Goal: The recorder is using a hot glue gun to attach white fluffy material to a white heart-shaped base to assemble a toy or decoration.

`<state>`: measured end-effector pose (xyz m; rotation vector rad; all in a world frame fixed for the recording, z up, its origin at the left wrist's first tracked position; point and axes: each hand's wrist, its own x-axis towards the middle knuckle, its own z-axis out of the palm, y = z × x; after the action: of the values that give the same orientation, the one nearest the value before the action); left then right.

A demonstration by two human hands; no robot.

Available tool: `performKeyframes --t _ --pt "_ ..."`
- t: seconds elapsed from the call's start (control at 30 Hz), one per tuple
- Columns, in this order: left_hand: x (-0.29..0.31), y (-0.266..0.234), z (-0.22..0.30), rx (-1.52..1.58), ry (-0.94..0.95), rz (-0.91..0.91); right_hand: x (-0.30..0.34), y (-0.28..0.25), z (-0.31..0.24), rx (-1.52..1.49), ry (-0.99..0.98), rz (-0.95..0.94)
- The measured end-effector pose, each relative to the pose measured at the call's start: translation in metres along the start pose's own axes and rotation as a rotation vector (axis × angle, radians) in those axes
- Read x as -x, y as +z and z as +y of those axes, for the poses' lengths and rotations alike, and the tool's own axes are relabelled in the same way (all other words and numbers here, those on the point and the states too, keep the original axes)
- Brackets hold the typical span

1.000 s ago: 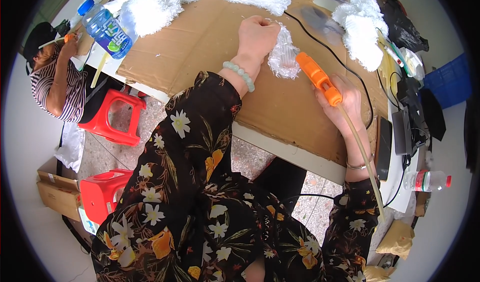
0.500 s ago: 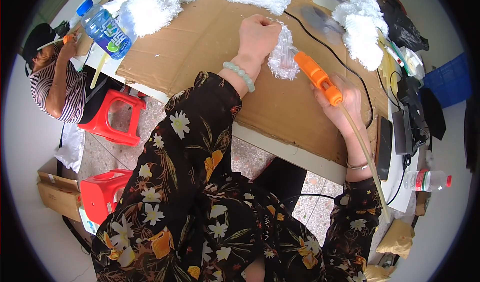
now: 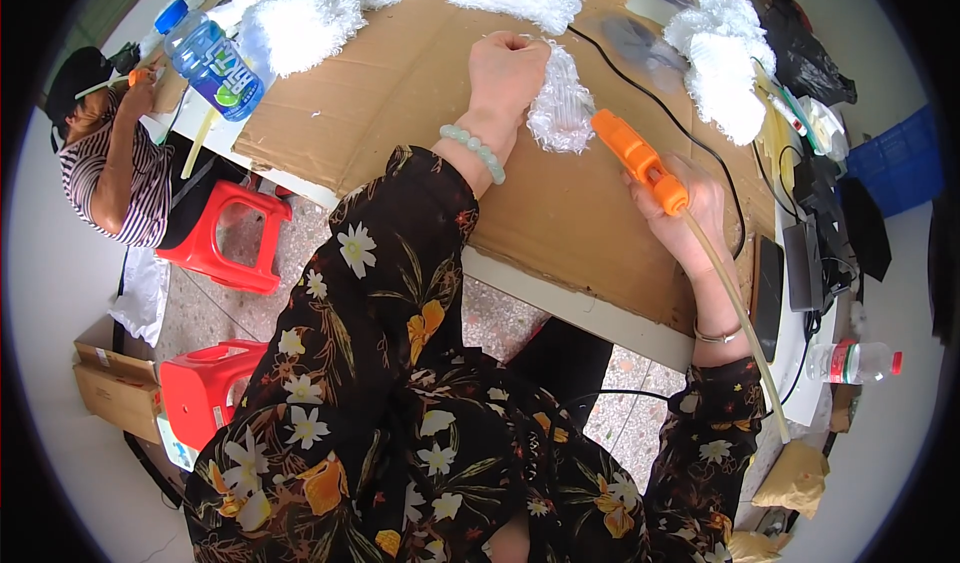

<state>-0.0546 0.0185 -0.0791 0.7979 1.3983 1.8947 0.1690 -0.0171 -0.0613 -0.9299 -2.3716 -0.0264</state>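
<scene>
My left hand [image 3: 508, 83] is closed in a pinch at the upper left edge of a white, shiny, fringed piece [image 3: 562, 108] that lies on the cardboard. What is between the fingertips is mostly hidden by the hand. An orange glue gun [image 3: 630, 153] is gripped in my right hand [image 3: 690, 213], its nozzle pointing up and left just beside the fringed piece. From the gun's rear a long pale glue stick [image 3: 735, 303] trails down over my right forearm.
Brown cardboard [image 3: 400, 93] covers the table. Heaps of white fringed pieces [image 3: 310, 23] lie at the far left, with others at the far right [image 3: 725, 63]. A black cable [image 3: 690, 123] curves past my right hand. A blue bottle [image 3: 210, 61] stands left, near a seated person [image 3: 115, 158].
My left hand and the fringed piece have shifted slightly left. The glue gun has dropped a little, and its nozzle is slightly farther from the piece.
</scene>
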Motion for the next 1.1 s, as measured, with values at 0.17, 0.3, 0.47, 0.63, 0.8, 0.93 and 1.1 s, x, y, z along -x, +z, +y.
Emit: performKeyframes --t 0.17,0.3,0.47,0.63,0.8,0.93,1.1 --pt "-0.002 0.006 0.011 0.031 -0.030 0.021 0.000 -0.012 0.004 -0.075 0.178 0.041" --pt "0.007 0.022 0.019 0.138 -0.044 -0.002 0.005 -0.027 0.013 -0.500 0.490 0.044" --pt "0.020 0.042 0.022 0.098 -0.042 -0.070 0.007 -0.043 0.032 -0.800 0.624 0.149" --pt "0.034 0.071 0.017 0.108 -0.011 -0.188 0.009 -0.049 0.051 -1.086 0.619 0.274" --pt "0.050 0.085 0.022 0.001 0.128 -0.333 0.004 -0.051 0.066 -1.289 0.688 0.452" --pt "0.056 0.094 0.032 -0.008 0.223 -0.367 -0.003 -0.057 0.058 -1.103 0.701 0.346" --pt "0.061 0.100 0.054 -0.037 0.284 -0.396 -0.012 -0.064 0.047 -0.623 0.602 0.206"
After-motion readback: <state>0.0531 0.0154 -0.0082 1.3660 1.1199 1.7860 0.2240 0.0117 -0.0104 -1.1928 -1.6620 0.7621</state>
